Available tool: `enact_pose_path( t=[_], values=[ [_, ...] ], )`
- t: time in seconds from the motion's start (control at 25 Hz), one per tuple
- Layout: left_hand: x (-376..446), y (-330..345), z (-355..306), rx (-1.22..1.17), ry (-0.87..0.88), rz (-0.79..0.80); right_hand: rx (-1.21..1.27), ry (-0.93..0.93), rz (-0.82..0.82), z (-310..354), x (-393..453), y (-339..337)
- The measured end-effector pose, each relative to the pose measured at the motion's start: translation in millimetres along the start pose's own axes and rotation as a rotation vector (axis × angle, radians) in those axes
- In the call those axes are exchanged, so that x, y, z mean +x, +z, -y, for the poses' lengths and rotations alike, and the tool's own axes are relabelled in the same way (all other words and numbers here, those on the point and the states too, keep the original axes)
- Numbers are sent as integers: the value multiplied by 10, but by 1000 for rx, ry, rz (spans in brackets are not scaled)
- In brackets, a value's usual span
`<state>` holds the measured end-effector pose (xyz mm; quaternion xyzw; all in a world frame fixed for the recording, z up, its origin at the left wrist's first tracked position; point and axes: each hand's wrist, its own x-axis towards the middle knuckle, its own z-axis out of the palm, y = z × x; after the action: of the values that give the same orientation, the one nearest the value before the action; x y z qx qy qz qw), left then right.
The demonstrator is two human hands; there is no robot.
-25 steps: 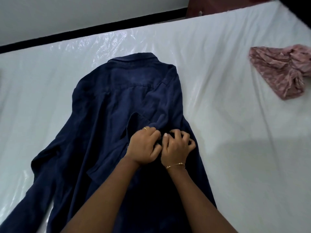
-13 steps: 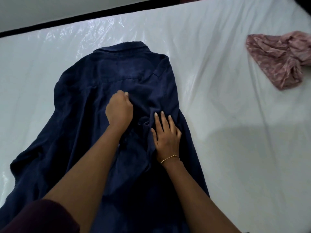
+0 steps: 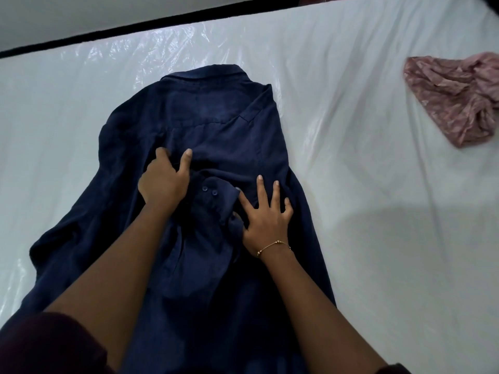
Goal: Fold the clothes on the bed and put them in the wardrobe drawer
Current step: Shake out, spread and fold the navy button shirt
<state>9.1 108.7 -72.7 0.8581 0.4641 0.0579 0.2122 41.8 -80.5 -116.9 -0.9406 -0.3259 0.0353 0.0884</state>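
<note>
Navy shirt (image 3: 216,125) lies spread on the bed (image 3: 378,184), collar toward the far edge, its back side up as far as can be told. One sleeve has been brought across the middle of the garment, and its cuff (image 3: 213,201), showing two small buttons, sits between the two hands. The left hand (image 3: 164,182) rests on the fabric just left of the cuff, fingers curled and gathering a fold of cloth, thumb stretched upward. The right hand (image 3: 267,220) lies flat with fingers spread wide, palm pressing the shirt down just right of the cuff; a thin gold bracelet (image 3: 274,245) circles that wrist. The shirt's other sleeve runs out toward the lower left. The bed is covered in a white sheet, with glossy clear plastic (image 3: 162,44) showing along its far side. Well apart from the shirt, near the right edge, a crumpled pink garment (image 3: 453,98) lies unfolded on the sheet.
</note>
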Motion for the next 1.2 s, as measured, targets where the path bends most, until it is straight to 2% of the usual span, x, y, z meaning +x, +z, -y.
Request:
enact_pose_path(
  t=[0.08, 0.24, 0.32, 0.44, 0.52, 0.56, 0.64, 0.72, 0.76, 0.8, 0.84, 0.88, 0.92, 0.96, 1.0, 1.04, 1.12, 1.16, 1.2],
  values=[
    [-138, -34, 77, -22, -20, -8, 77, 22, 40, 8, -37, -8],
    [-494, -150, 244, -14, -72, 30, 314, 137, -334, 125, -289, -62],
    [-718, -221, 375, 34, -138, 90, 510, 214, -347, 333, -518, -128],
    [-1009, -372, 629, 18, -246, 243, 751, 465, -33, 685, -734, -265],
    [-1114, -486, 827, -123, -298, 392, 907, 681, 81, 839, -730, -283],
    [-1146, -541, 925, -279, -335, 456, 1035, 804, 129, 896, -701, -324],
    [-1225, -662, 1035, -792, -504, 497, 1338, 960, 253, 1003, -659, -358],
    [-1268, -709, 1152, -1365, -590, 350, 1555, 977, 437, 1105, -684, -361],
    [-1290, -720, 1205, -1587, -572, 286, 1634, 955, 531, 1148, -713, -348],
    [-1325, -716, 1242, -1709, -545, 269, 1675, 932, 640, 1174, -736, -350],
    [-1362, -693, 1244, -1712, -526, 279, 1641, 890, 754, 1182, -742, -366],
    [-1407, -658, 1205, -1605, -534, 284, 1511, 796, 878, 1177, -737, -390],
    [-1439, -620, 1152, -1411, -554, 263, 1309, 660, 989, 1163, -718, -431],
    [-1447, -575, 1121, -1217, -580, 170, 1067, 521, 1023, 1139, -689, -489],
    [-1444, -543, 1104, -1059, -598, 19, 859, 424, 935, 1124, -652, -526],
    [-1429, -525, 1088, -959, -612, -134, 696, 371, 729, 1088, -596, -551],
    [-1371, -559, 1082, -851, -605, -353, 547, 313, 168, 1000, -486, -597],
    [-1354, -582, 1069, -799, -590, -407, 512, 236, 1, 940, -432, -576],
    [-1346, -613, 1030, -745, -567, -431, 430, 145, -7, 873, -376, -541]
  ],
)
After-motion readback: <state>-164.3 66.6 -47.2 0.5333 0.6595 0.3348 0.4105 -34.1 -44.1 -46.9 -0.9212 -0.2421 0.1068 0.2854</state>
